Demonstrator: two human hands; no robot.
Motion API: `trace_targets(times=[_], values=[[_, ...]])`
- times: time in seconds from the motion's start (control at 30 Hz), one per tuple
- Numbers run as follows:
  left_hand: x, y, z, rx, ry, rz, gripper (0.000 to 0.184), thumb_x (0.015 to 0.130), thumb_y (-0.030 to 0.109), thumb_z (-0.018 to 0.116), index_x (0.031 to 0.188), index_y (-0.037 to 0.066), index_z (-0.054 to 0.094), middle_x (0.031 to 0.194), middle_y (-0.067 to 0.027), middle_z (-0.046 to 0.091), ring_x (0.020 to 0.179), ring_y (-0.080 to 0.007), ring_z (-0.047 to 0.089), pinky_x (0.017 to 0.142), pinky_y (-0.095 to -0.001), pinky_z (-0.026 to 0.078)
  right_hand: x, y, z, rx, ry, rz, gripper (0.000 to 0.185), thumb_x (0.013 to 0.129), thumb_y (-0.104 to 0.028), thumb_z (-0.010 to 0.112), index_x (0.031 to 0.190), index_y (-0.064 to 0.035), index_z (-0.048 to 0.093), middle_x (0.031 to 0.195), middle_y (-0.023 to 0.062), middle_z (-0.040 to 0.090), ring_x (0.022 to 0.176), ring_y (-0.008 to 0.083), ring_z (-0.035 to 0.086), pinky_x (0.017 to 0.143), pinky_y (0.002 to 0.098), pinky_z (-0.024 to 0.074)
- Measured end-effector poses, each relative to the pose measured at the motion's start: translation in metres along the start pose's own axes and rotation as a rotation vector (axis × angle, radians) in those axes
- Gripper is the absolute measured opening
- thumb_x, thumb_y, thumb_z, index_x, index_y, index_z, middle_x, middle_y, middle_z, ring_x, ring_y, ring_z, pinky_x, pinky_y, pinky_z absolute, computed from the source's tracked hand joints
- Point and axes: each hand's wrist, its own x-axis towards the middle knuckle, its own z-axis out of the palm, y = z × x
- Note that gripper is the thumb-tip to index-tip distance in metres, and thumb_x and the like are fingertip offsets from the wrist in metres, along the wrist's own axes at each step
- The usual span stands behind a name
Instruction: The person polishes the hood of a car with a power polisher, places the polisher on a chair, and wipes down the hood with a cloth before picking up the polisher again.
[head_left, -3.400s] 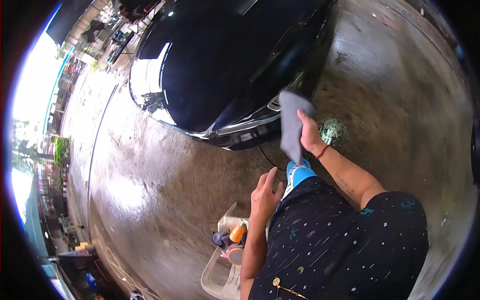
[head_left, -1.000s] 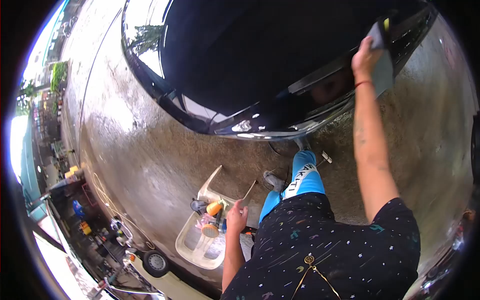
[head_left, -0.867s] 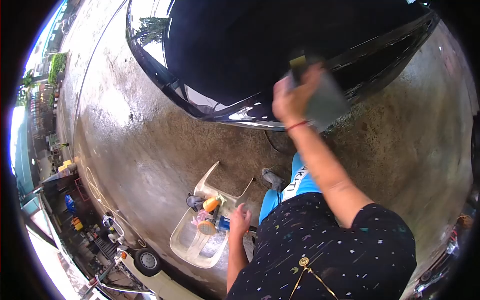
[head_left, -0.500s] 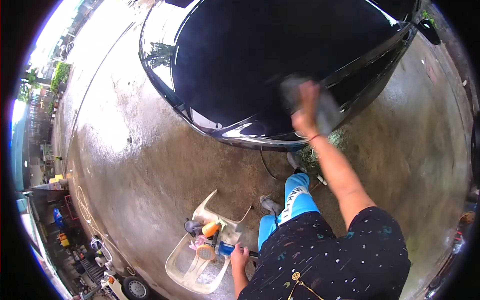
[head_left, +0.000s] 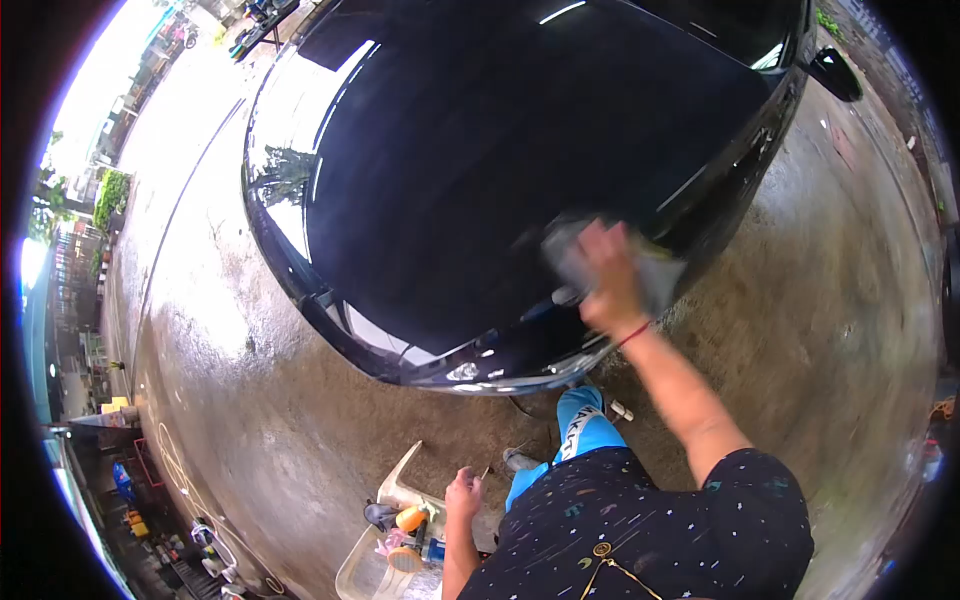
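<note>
My right hand point(head_left: 612, 275) presses a grey cloth point(head_left: 655, 275) onto the black car's hood point(head_left: 470, 170), near its front right corner. Hand and cloth are blurred by motion. My left hand point(head_left: 464, 494) hangs low beside my body, above the edge of a pale plastic chair point(head_left: 400, 480), its fingers curled and too small to read clearly. On the chair lie an orange bottle point(head_left: 410, 518), a dark item point(head_left: 380, 515), a tool with a round tan pad point(head_left: 404, 559) and a blue body point(head_left: 434, 550).
The car's side mirror point(head_left: 835, 74) sticks out at the upper right. Wet concrete floor point(head_left: 240, 400) surrounds the car. A pale hose point(head_left: 172, 460) lies at the lower left near assorted equipment. A small white object point(head_left: 621, 411) rests on the floor by my leg.
The view has shifted, so the car's hood and mirror show lower and the chair is partly cut off. My right hand still has the cloth on the hood. My left hand has lifted away from the blue tool.
</note>
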Motion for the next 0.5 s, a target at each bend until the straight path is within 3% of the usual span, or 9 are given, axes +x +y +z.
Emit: trace_targets(times=[0.07, 0.17, 0.2, 0.23, 0.27, 0.3, 0.4, 0.43, 0.5], values=[[0.008, 0.024, 0.003, -0.051, -0.019, -0.052, 0.038, 0.088, 0.028, 0.065, 0.121, 0.009, 0.065, 0.098, -0.0184, 0.074, 0.092, -0.0355, 0.072, 0.084, -0.0451, 0.056, 0.048, 0.095, -0.061, -0.253, 0.193, 0.236, 0.071, 0.084, -0.007, 0.058, 0.152, -0.0087, 0.038, 0.158, 0.0174, 0.036, 0.146, 0.0447, 0.028, 0.122, 0.0515, 0.0207], [0.004, 0.042, 0.018, -0.079, -0.016, -0.034, 0.038, 0.088, 0.028, 0.065, 0.12, 0.008, 0.065, 0.099, -0.0191, 0.074, 0.092, -0.0352, 0.072, 0.084, -0.0449, 0.056, 0.093, 0.328, -0.105, -0.556, 0.242, 0.557, 0.058, 0.105, -0.04, 0.034, 0.154, -0.0072, 0.035, 0.154, 0.0292, 0.035, 0.145, 0.0449, 0.03, 0.119, 0.0496, 0.0253], [0.004, 0.05, 0.019, -0.056, -0.071, -0.097, 0.038, 0.088, 0.028, 0.066, 0.12, 0.008, 0.065, 0.098, -0.0198, 0.074, 0.092, -0.0351, 0.072, 0.084, -0.0446, 0.056, 0.125, 0.324, -0.125, -0.947, -0.273, 0.565, 0.059, 0.106, -0.043, 0.03, 0.148, -0.0029, 0.042, 0.153, 0.0316, 0.035, 0.144, 0.0479, 0.031, 0.117, 0.0536, 0.0258], [0.001, 0.053, 0.019, -0.051, -0.078, -0.106, 0.038, 0.088, 0.028, 0.066, 0.12, 0.008, 0.065, 0.098, -0.0198, 0.074, 0.092, -0.0351, 0.072, 0.084, -0.0446, 0.056, 0.155, 0.294, -0.118, -0.818, -0.268, 0.604, 0.053, 0.106, -0.038, 0.031, 0.14, 0.0001, 0.047, 0.15, 0.0326, 0.038, 0.141, 0.0513, 0.032, 0.115, 0.059, 0.0268], [0.005, 0.058, 0.019, -0.051, -0.059, -0.089, 0.038, 0.088, 0.028, 0.066, 0.12, 0.008, 0.066, 0.097, -0.0201, 0.073, 0.091, -0.0354, 0.072, 0.083, -0.0448, 0.056, 0.152, 0.297, -0.06, -0.422, 0.246, 0.589, 0.05, 0.105, -0.038, 0.036, 0.136, -0.0013, 0.05, 0.147, 0.0316, 0.044, 0.138, 0.0516, 0.036, 0.113, 0.0613, 0.0288], [0.01, 0.067, 0.022, -0.059, -0.043, -0.067, 0.038, 0.088, 0.028, 0.066, 0.12, 0.008, 0.066, 0.097, -0.0203, 0.073, 0.09, -0.0358, 0.072, 0.083, -0.0451, 0.056, 0.16, 0.194, -0.057, -0.483, 0.029, 0.249, 0.056, 0.1, -0.04, 0.048, 0.141, -0.002, 0.047, 0.145, 0.0295, 0.045, 0.137, 0.0494, 0.039, 0.113, 0.0588, 0.0294], [0.035, 0.072, 0.032, -0.089, -0.024, -0.051, 0.038, 0.088, 0.028, 0.066, 0.121, 0.007, 0.065, 0.096, -0.02, 0.074, 0.089, -0.0361, 0.072, 0.082, -0.0449, 0.056, 0.12, 0.039, 0.011, 0.086, -0.291, -0.095, 0.066, 0.084, -0.027, 0.067, 0.145, -0.0117, 0.048, 0.151, 0.0204, 0.043, 0.144, 0.0429, 0.034, 0.119, 0.0572, 0.0209], [0.038, 0.078, 0.032, -0.084, -0.041, -0.044, 0.038, 0.088, 0.028, 0.066, 0.121, 0.007, 0.065, 0.096, -0.02, 0.074, 0.089, -0.0361, 0.072, 0.082, -0.0449, 0.056, 0.094, 0.018, 0.027, 0.19, -0.368, -0.365, 0.059, 0.081, -0.024, 0.067, 0.137, -0.0108, 0.056, 0.147, 0.0205, 0.048, 0.141, 0.0427, 0.039, 0.119, 0.0586, 0.0247], [0.052, 0.09, 0.022, -0.094, -0.023, -0.063, 0.04, 0.089, 0.029, 0.066, 0.122, 0.007, 0.065, 0.096, -0.0206, 0.074, 0.09, -0.0367, 0.072, 0.083, -0.045, 0.056, 0.107, 0.054, 0.009, 0.129, -0.38, -0.362, 0.055, 0.081, -0.022, 0.066, 0.134, -0.0118, 0.059, 0.145, 0.0197, 0.051, 0.139, 0.0419, 0.042, 0.118, 0.0581, 0.0271]])
